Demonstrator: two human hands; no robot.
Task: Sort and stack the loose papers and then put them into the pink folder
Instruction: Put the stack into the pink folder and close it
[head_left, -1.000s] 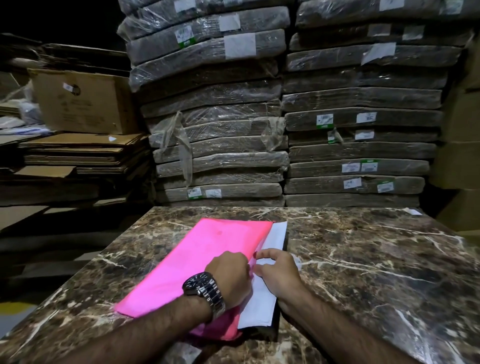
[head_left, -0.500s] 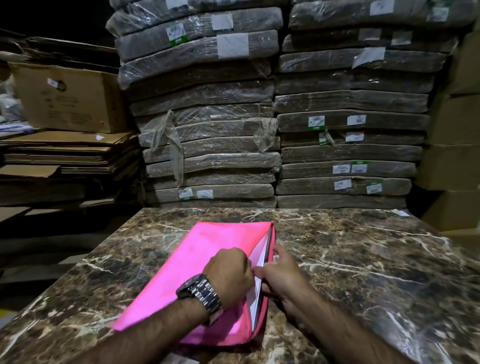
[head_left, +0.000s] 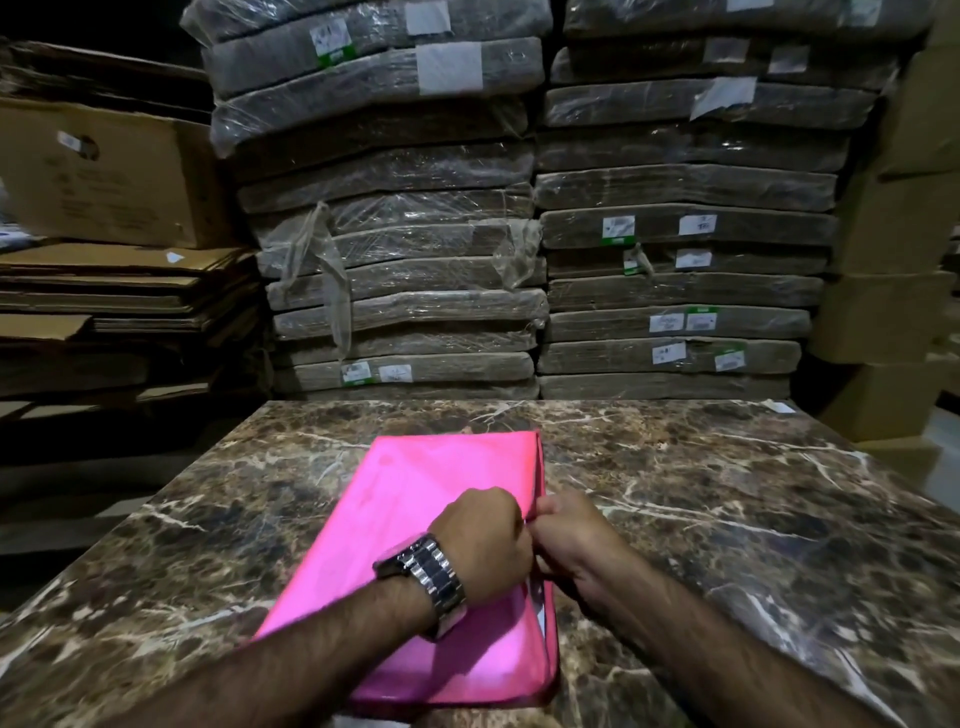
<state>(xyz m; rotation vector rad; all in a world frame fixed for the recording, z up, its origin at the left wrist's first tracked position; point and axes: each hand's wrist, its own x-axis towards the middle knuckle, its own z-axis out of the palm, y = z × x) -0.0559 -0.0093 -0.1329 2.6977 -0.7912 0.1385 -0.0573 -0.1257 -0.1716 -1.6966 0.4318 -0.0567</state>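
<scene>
On the brown marble table (head_left: 727, 519), before the wrapped stacks (head_left: 395, 249), the pink folder (head_left: 441, 478) lay flat near the front edge. The papers (head_left: 538, 597) were almost fully inside it, with only a thin pale sliver at its right opening. A second earlier a wide white strip stuck out there, so the insertion seemed nearly finished. The left hand (head_left: 480, 535) and right hand (head_left: 576, 535) met at that edge, fingers curled, pinching it.

Just one view, worn on the head. Looks forward and down across the table (head_left: 727, 519) from its near edge. Very close to the left hand (head_left: 480, 535), the right hand (head_left: 579, 538) and the pink folder (head_left: 441, 483), low in the middle. Farther back, faces tall piles of wrapped bundles (head_left: 405, 249) and boxes (head_left: 104, 171). Very wide, with bent edges.
</scene>
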